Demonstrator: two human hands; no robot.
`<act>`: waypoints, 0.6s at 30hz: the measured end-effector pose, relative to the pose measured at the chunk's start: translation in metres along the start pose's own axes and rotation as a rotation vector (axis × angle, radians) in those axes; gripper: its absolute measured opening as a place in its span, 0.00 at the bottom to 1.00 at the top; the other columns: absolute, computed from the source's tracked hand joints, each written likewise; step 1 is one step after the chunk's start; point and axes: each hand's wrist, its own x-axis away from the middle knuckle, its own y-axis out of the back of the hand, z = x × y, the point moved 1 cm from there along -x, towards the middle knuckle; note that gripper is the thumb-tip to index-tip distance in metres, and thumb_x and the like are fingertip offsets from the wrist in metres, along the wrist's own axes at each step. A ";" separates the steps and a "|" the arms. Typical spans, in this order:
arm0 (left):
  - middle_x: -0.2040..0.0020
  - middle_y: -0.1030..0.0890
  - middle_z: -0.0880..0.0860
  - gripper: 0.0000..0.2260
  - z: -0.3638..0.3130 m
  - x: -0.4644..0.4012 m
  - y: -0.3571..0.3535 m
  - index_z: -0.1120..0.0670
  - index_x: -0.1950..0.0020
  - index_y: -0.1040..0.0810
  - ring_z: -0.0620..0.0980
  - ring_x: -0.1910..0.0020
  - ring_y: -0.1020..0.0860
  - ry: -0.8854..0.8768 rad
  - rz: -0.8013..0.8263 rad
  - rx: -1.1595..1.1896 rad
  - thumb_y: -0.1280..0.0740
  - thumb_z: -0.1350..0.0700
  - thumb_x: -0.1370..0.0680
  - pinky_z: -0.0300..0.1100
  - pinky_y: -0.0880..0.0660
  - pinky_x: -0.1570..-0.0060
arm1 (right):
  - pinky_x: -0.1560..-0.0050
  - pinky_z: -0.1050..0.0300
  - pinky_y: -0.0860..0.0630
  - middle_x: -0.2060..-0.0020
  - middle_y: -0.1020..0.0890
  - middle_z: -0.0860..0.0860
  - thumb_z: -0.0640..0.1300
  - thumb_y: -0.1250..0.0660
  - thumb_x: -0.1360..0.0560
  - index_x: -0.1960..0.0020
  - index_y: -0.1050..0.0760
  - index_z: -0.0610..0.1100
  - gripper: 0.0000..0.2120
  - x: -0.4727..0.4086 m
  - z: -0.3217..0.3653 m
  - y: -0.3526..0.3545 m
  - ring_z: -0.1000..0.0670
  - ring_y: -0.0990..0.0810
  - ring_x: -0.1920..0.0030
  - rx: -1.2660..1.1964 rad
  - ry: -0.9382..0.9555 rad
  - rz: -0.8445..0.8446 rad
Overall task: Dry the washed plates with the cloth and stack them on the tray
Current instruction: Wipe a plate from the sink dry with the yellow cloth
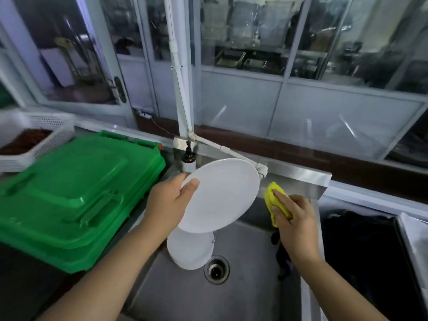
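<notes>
Drying step: L hand grips plate tilted over sink, R hand closed on cloth just beside rim, not touching; next = bring cloth onto plate face, wipe.

Only one view was given, taken from a camera worn on the person's head. It was pointed forward and down over the sink, close above the two arms. A window wall was seen behind.

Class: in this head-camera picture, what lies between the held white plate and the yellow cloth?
In the head view nothing lies between the round white plate and the crumpled yellow cloth; only the steel sink wall shows behind.
</notes>
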 end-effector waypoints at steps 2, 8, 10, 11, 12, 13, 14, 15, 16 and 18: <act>0.71 0.24 0.40 0.16 -0.016 -0.001 0.010 0.52 0.52 0.19 0.36 0.70 0.25 -0.053 -0.038 -0.037 0.41 0.43 0.24 0.32 0.33 0.69 | 0.49 0.48 0.24 0.48 0.25 0.47 0.39 0.30 0.26 0.38 0.22 0.45 0.16 -0.004 0.012 0.010 0.44 0.24 0.49 -0.017 0.042 -0.008; 0.68 0.20 0.52 0.23 -0.048 -0.004 0.035 0.58 0.56 0.21 0.52 0.67 0.22 -0.112 -0.101 -0.023 0.43 0.38 0.26 0.47 0.26 0.66 | 0.48 0.55 0.27 0.47 0.27 0.48 0.38 0.30 0.26 0.38 0.23 0.51 0.18 -0.011 0.055 0.033 0.45 0.26 0.46 -0.091 0.163 -0.116; 0.66 0.19 0.52 0.19 -0.055 -0.006 0.043 0.56 0.56 0.21 0.54 0.65 0.22 -0.116 -0.118 -0.008 0.41 0.42 0.25 0.49 0.26 0.64 | 0.49 0.55 0.29 0.46 0.27 0.47 0.39 0.30 0.26 0.38 0.23 0.50 0.18 -0.012 0.073 0.039 0.45 0.27 0.46 -0.068 0.241 -0.173; 0.66 0.20 0.52 0.17 -0.060 -0.006 0.047 0.55 0.56 0.21 0.54 0.65 0.22 -0.107 -0.120 -0.004 0.41 0.43 0.25 0.48 0.27 0.64 | 0.49 0.55 0.30 0.47 0.27 0.46 0.40 0.31 0.27 0.37 0.24 0.49 0.18 -0.013 0.083 0.041 0.45 0.27 0.47 -0.050 0.299 -0.207; 0.66 0.20 0.52 0.14 -0.064 -0.008 0.051 0.53 0.57 0.22 0.54 0.65 0.22 -0.097 -0.122 0.002 0.40 0.44 0.24 0.47 0.27 0.64 | 0.49 0.54 0.30 0.47 0.26 0.44 0.40 0.31 0.27 0.37 0.24 0.48 0.18 -0.014 0.094 0.044 0.45 0.28 0.47 -0.030 0.364 -0.241; 0.66 0.20 0.51 0.11 -0.067 -0.009 0.054 0.50 0.58 0.23 0.52 0.66 0.23 -0.087 -0.126 0.012 0.38 0.45 0.23 0.45 0.28 0.65 | 0.49 0.54 0.30 0.46 0.26 0.42 0.40 0.31 0.26 0.37 0.24 0.47 0.18 -0.016 0.104 0.045 0.45 0.29 0.48 -0.008 0.429 -0.270; 0.69 0.22 0.48 0.09 -0.069 -0.010 0.058 0.48 0.61 0.24 0.48 0.67 0.24 -0.087 -0.137 0.031 0.36 0.48 0.21 0.42 0.30 0.67 | 0.49 0.54 0.31 0.46 0.25 0.41 0.41 0.31 0.25 0.37 0.24 0.46 0.16 -0.018 0.115 0.046 0.44 0.29 0.48 0.014 0.488 -0.294; 0.71 0.24 0.46 0.10 -0.073 -0.010 0.061 0.47 0.63 0.27 0.44 0.69 0.27 -0.091 -0.149 0.045 0.35 0.51 0.21 0.39 0.33 0.68 | 0.48 0.54 0.32 0.46 0.25 0.40 0.42 0.32 0.24 0.37 0.24 0.46 0.16 -0.020 0.126 0.046 0.43 0.29 0.48 0.039 0.540 -0.315; 0.72 0.26 0.45 0.11 -0.076 -0.011 0.064 0.47 0.64 0.28 0.43 0.70 0.28 -0.094 -0.155 0.061 0.35 0.52 0.21 0.39 0.35 0.69 | 0.48 0.56 0.34 0.45 0.25 0.39 0.44 0.33 0.24 0.37 0.23 0.46 0.15 -0.023 0.137 0.045 0.43 0.30 0.49 0.065 0.584 -0.335; 0.69 0.23 0.48 0.09 -0.080 -0.012 0.070 0.50 0.61 0.26 0.48 0.68 0.26 -0.076 -0.148 0.116 0.36 0.51 0.21 0.44 0.32 0.67 | 0.48 0.57 0.36 0.46 0.24 0.38 0.43 0.33 0.25 0.38 0.22 0.44 0.16 -0.030 0.155 0.042 0.42 0.31 0.50 0.108 0.637 -0.373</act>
